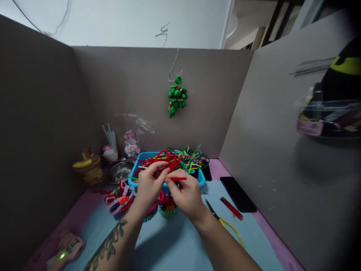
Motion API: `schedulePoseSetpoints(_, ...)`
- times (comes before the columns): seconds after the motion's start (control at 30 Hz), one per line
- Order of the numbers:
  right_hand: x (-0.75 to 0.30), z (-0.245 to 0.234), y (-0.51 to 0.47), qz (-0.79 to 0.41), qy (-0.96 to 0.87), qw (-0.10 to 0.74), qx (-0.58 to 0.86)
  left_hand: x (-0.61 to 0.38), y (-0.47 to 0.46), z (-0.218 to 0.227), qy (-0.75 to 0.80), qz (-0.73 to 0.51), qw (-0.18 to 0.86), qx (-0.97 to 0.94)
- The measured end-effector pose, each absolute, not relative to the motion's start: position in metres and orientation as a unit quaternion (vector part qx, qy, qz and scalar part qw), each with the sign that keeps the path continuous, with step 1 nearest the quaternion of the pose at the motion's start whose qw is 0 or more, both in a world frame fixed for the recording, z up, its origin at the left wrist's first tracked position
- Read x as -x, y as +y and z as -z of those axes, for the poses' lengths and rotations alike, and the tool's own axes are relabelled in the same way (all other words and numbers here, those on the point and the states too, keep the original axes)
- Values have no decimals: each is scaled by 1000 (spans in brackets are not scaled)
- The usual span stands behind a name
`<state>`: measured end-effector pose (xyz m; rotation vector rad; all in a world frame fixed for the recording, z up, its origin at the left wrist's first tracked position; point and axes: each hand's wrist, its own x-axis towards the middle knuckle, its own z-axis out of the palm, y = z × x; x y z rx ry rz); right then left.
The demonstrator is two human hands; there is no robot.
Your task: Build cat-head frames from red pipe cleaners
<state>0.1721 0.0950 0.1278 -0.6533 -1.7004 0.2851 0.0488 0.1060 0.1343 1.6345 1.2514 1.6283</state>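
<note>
Over the blue mat (166, 242), your left hand (150, 183) and right hand (184, 194) come close together, a thin red strip (180, 178) at the fingertips.
Grey partition walls (135, 82) enclose you in front and on both sides of your hands; just beyond your fingers sits the blue basket (202, 180), heaped with coloured fuzzy stems (194, 160). Your right thumb and forefinger pinch the strip; your left fingers curl toward the thumb, though you cannot tell here whether they grip it too. A black phone (238, 194) lies right of your hands, a green ornament (177, 97) hangs above them, and bright twisted pieces (120, 199) lie left. Yellow-handled scissors (220, 219) rest near your right wrist, with a slim red tool (231, 208) beyond them. The strip, smallest, lies across your right hand's curled fingers.
</note>
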Motion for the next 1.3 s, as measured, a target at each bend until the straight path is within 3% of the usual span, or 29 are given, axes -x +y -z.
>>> schedulePoseSetpoints(0.07,-176,-136,89,-144,-789,555,220,-47,106,-137,473,-610,253,-583)
schedulePoseSetpoints(0.2,-187,-154,76,-238,-893,378,53,-41,108,-144,494,-616,254,-558)
schedulePoseSetpoints(0.3,-196,-159,74,-287,-903,320,19,-36,110,-145,491,-615,278,-551)
schedulePoseSetpoints(0.4,-200,-154,83,-277,-863,400,140,-34,112,-144,474,-617,323,-539)
schedulePoseSetpoints(0.5,-198,-143,100,-181,-773,533,292,-34,111,-145,457,-614,371,-526)
schedulePoseSetpoints(0.6,-193,-132,114,-87,-727,585,349,-37,110,-146,449,-609,391,-524)
schedulePoseSetpoints(0.87,-190,-123,115,58,-721,603,336,-41,108,-145,429,-595,435,-522)
schedulePoseSetpoints(1.3,-188,-120,116,99,-701,622,335,-43,110,-142,407,-596,465,-514)
